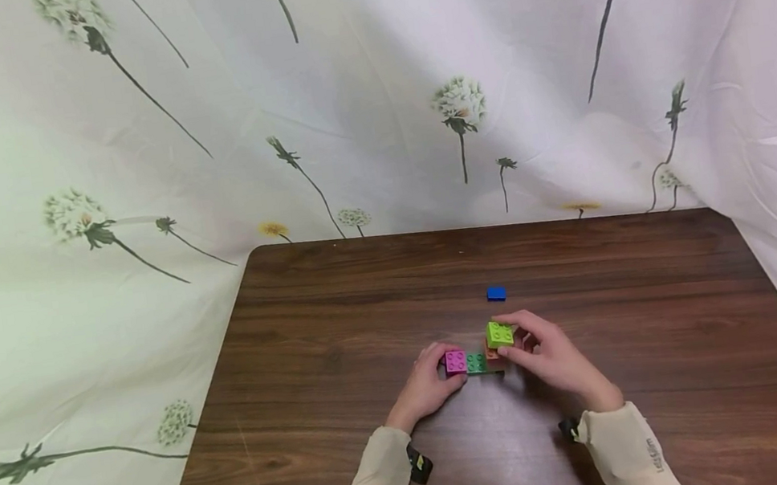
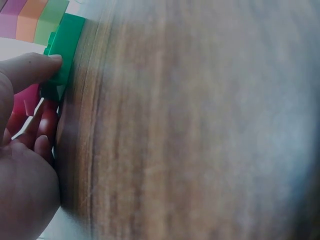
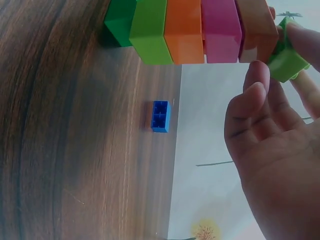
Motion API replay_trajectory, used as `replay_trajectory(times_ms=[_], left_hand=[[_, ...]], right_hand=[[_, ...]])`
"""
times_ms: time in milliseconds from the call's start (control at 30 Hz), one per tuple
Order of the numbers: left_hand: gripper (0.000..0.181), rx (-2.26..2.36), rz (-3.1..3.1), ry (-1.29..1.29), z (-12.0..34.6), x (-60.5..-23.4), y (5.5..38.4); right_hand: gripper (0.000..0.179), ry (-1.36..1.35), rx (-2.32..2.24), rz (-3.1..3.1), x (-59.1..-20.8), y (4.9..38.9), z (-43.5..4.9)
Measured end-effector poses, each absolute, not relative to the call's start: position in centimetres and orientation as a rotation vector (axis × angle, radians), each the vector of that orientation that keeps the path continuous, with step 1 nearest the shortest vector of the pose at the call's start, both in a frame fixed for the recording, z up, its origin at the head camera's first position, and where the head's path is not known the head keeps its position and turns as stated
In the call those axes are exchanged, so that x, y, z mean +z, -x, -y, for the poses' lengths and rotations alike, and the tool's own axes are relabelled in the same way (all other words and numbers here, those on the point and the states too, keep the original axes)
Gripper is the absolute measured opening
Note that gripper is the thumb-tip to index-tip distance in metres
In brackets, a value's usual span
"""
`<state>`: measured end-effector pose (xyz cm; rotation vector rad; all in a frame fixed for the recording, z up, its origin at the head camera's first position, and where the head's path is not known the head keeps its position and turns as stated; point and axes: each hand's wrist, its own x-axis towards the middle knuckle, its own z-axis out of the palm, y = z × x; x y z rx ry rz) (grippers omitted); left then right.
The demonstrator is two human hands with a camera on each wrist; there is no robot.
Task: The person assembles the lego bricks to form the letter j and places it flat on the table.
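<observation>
My left hand [image 1: 422,388] grips the left end of a toy brick build, where a magenta brick [image 1: 456,362] sits beside bare studs of a green base brick [image 1: 475,363]. In the left wrist view its thumb presses the side of the green brick [image 2: 69,47]. A tower rises from the base's right end: lime [image 3: 150,35], orange [image 3: 184,32], magenta [image 3: 222,32] and a brownish-orange brick [image 3: 257,32] on top. Between thumb and fingers my right hand [image 1: 554,358] pinches another lime brick [image 1: 499,334], tilted at the tower's top. Whether it is joined, I cannot tell.
A small blue brick [image 1: 496,294] lies alone on the dark wooden table [image 1: 337,297], beyond the right hand; its hollow side shows in the right wrist view. White cloth [image 1: 371,99] printed with dandelions hangs behind the table and at both sides.
</observation>
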<state>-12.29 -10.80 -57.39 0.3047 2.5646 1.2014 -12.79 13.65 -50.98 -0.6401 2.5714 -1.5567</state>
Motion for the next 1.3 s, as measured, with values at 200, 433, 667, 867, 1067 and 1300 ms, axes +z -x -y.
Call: replay_trajectory(times_ms=[200,433,667,867,1067,1300], left_hand=[[0.04,1.199,-2.567,-0.303,10.8,-57.4,12.3],[0.04,1.208,-2.574,-0.324,10.8,-57.4,12.4],[0.04,1.214,-2.567,-0.319,10.8,-57.4,12.5],[0.04,1.215,-2.565,-0.315,10.8,-57.3,12.5],[0.04,1.214,-2.604,-0.355,10.8,-57.4,12.5],[0.041,1.209,-2.585,-0.329,10.8,-57.5,12.3]], right_hand=[[0.039,0.662,-1.554,-2.566,-51.0,12.7,-13.5],[0.041,0.671,-1.557,-2.596,-50.9,12.5,-13.2],[0.04,0.702,-1.551,-2.607,-49.5,12.1,-12.7],[0.04,0.699,-1.542,-2.606,-50.6,12.5,-13.0],[0.038,0.776,-1.572,-2.602,-51.2,12.8,-13.4],[0.041,0.787,-1.55,-2.617,-51.2,12.6,-13.4]])
